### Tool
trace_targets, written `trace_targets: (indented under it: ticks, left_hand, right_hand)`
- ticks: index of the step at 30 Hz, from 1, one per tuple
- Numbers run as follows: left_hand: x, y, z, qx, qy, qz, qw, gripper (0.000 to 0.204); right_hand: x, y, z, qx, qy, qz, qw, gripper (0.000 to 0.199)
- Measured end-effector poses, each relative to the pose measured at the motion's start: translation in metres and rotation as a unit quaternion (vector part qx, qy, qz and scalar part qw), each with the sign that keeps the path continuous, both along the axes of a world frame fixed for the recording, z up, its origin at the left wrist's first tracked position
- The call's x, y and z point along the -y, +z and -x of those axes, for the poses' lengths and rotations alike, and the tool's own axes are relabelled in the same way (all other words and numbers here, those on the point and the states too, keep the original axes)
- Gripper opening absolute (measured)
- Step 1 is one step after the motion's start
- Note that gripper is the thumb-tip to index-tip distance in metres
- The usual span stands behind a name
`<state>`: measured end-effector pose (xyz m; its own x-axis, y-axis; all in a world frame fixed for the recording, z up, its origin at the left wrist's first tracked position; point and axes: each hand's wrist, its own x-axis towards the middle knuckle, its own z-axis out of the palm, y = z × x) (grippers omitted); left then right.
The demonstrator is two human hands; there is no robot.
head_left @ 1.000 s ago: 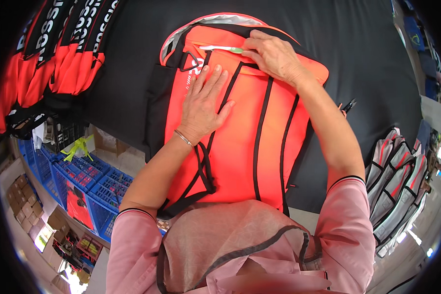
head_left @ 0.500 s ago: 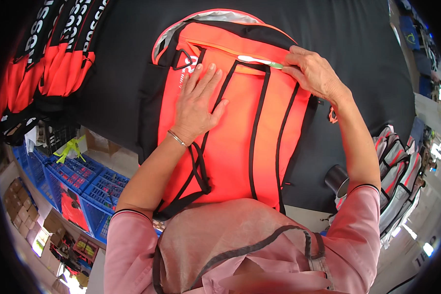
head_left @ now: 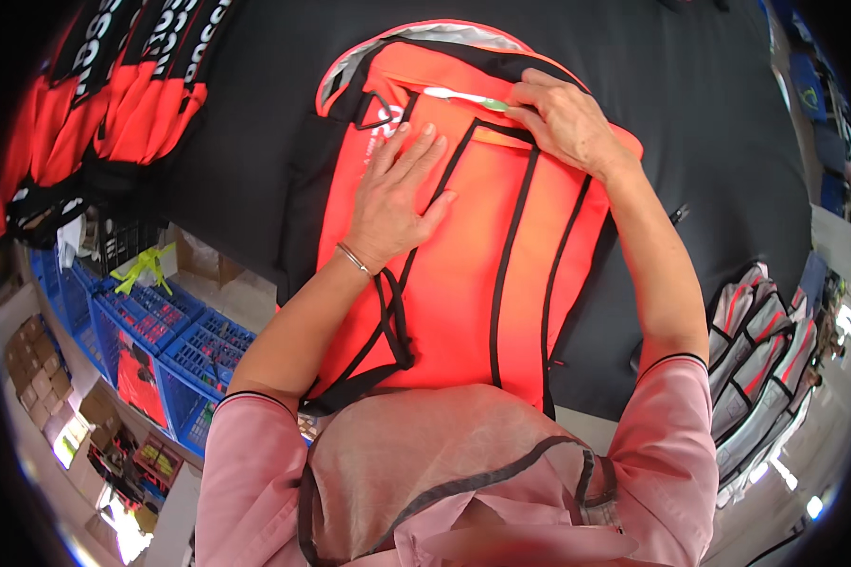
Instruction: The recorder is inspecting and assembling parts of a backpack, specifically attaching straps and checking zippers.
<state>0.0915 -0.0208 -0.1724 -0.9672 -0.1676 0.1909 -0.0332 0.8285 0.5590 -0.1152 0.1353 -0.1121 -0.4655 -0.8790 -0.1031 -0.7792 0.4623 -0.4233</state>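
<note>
A bright orange-red backpack (head_left: 454, 312) with black piping and straps lies flat before me, its grey-lined top flap (head_left: 501, 40) folded back at the far end. My left hand (head_left: 392, 203) rests on its left side, fingers stretched out, near a black triangular ring (head_left: 375, 111) and a white print. Between the fingertips of my right hand (head_left: 567, 123) is the green end of a slim white and green toothbrush (head_left: 463, 97). Its white part points left, lying along the seam near the bag's top edge.
Black cloth covers the table (head_left: 700, 123). More red and black bags (head_left: 151, 104) lie at the far left, with blue plastic crates (head_left: 142, 326) below them. Grey bags with red trim (head_left: 761, 350) stand at the right.
My right hand has moved left along the bag's top seam, carrying the toothbrush with it. The left hand stays flat on the bag.
</note>
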Motion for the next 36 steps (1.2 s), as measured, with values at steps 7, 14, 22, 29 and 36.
trace_targets:
  ticks: [7, 14, 22, 29, 36]
  left_hand:
    - [-0.001, 0.0, -0.008, -0.048, 0.016, -0.04, 0.998, 0.058]
    - [0.039, 0.045, -0.026, -0.175, 0.125, 0.017, 0.976, 0.03]
    - [0.097, 0.046, -0.079, 0.033, 0.278, -0.191, 0.941, 0.034]
    - [0.117, 0.055, -0.09, 0.164, 0.219, -0.253, 0.928, 0.029]
    - [0.125, 0.049, -0.102, 0.142, 0.164, -0.337, 0.916, 0.028]
  right_hand:
    - [-0.036, 0.034, 0.0, -0.009, 0.0, -0.059, 0.998, 0.016]
    - [-0.006, 0.035, -0.021, 0.021, -0.112, 0.069, 0.991, 0.015]
    - [0.071, 0.023, -0.115, 0.32, -0.238, 0.175, 0.9, 0.035]
    - [0.115, -0.022, -0.151, 0.353, -0.275, 0.189, 0.874, 0.049]
    - [0.147, -0.024, -0.149, 0.209, -0.192, 0.171, 0.943, 0.063]
